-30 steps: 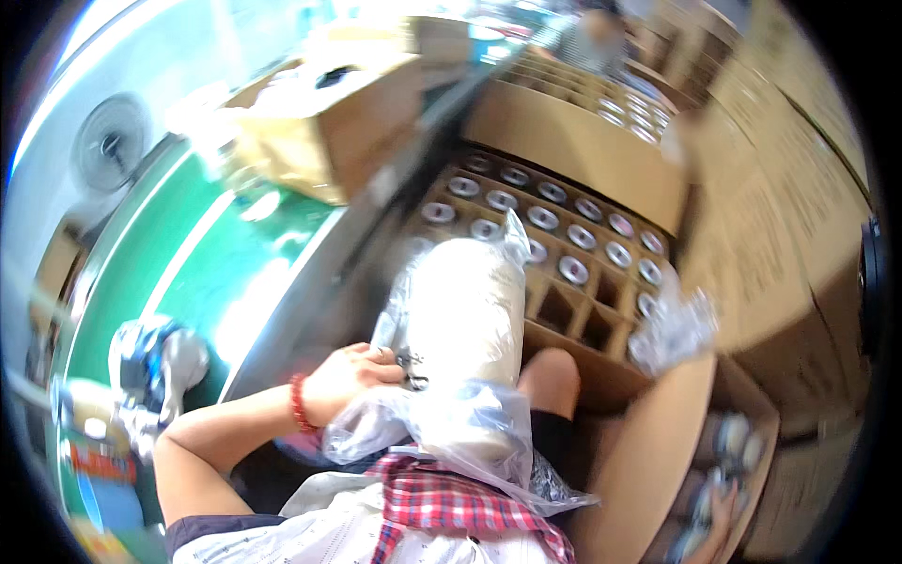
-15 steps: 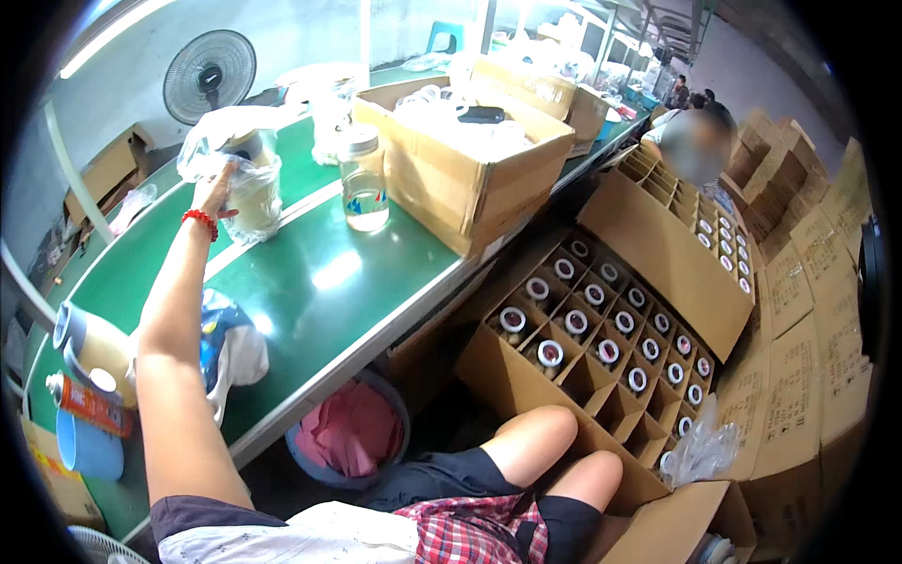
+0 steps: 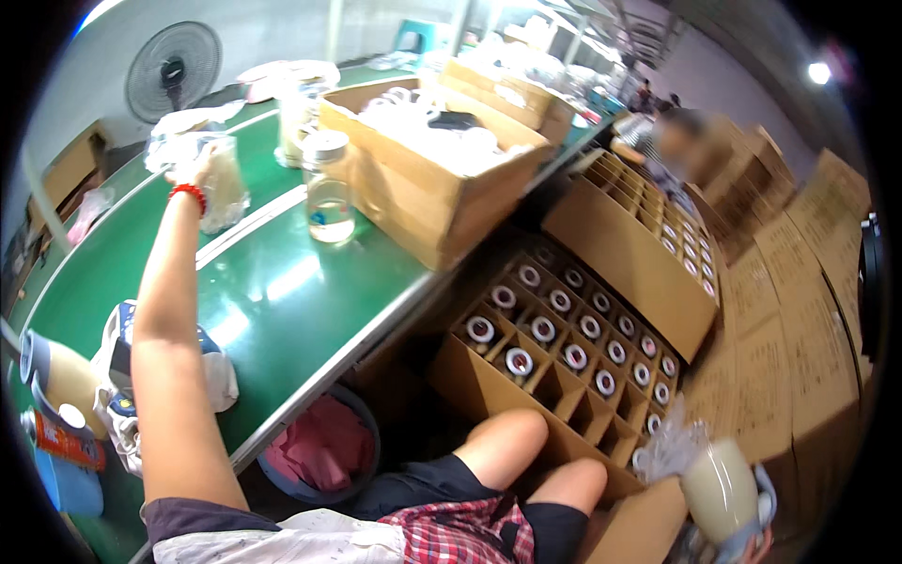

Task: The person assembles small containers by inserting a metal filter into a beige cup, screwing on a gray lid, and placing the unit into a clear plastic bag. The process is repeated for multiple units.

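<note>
My left arm reaches far across the green work surface. My left hand (image 3: pixel 193 167), with a red bead bracelet at the wrist, is closed on a clear plastic bag (image 3: pixel 224 188); a pale container shows through it, partly hidden. At the lower right edge a cream jug (image 3: pixel 719 489) with a grey handle is tilted above the cartons. Fingers of my right hand (image 3: pixel 754 547) wrap its handle side, mostly cut off by the picture's rim. A clear bottle (image 3: pixel 329 193) with a pale lid stands right of my left hand.
An open carton (image 3: pixel 442 202) of white items sits on the green surface. Below right, a divided carton (image 3: pixel 564 404) holds several white-lidded bottles. Another cream jug (image 3: pixel 66 376), an orange can (image 3: pixel 68 442) and a blue tub (image 3: pixel 75 484) stand at left. A person (image 3: pixel 676 141) works beyond.
The cream jug and my right hand have come into view at the lower right. My left hand stays at the bagged container. The whole view has shifted slightly.
</note>
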Demonstrator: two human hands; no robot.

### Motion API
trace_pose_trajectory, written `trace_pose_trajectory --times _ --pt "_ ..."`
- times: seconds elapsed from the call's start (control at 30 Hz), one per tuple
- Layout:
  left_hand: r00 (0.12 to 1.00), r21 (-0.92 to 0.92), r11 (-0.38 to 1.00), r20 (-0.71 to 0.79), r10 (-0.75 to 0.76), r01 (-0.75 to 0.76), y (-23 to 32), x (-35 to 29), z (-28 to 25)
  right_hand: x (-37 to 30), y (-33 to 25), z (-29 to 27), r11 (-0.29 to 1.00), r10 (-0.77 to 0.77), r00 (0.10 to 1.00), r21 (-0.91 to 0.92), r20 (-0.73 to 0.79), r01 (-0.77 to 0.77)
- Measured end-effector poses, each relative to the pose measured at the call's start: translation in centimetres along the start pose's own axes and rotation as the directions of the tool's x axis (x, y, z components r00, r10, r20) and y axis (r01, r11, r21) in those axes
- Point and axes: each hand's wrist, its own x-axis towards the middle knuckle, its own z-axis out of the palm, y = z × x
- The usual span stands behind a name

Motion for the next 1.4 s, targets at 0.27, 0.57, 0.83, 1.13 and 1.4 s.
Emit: trace_pose_trajectory --times 0.27,0.57,0.83,1.13,1.4 --pt "0.297 -0.95 0.26 0.302 0.906 0.172 20.6 -31.1 -21.8 -13.0 7.1 19.6 0.197 0.235 0.734 0.708 0.637 -0.678" --pt "-0.159 -0.797 0.104 0.01 0.987 0.595 19.1 -60.2 -34.5 -19.2 4.4 22.8 0.892 -0.018 0.787 0.365 0.617 -0.266" --pt "-0.297 -0.571 0.242 -0.002 0.955 0.784 24.8 -63.6 -36.9 -8.9 -1.6 24.7 0.906 0.023 0.52 0.202 0.854 -0.372" --pt "-0.282 -0.696 0.07 -0.195 0.939 0.715 26.5 -62.5 -35.4 -5.7 2.0 31.9 0.657 -0.049 0.323 0.274 0.945 -0.702" --pt "-0.524 -0.914 -0.393 -0.385 0.76 0.101 28.8 -61.0 -48.2 -6.0 0.5 45.7 0.63 -0.593 -0.462 0.022 0.66 -0.777"
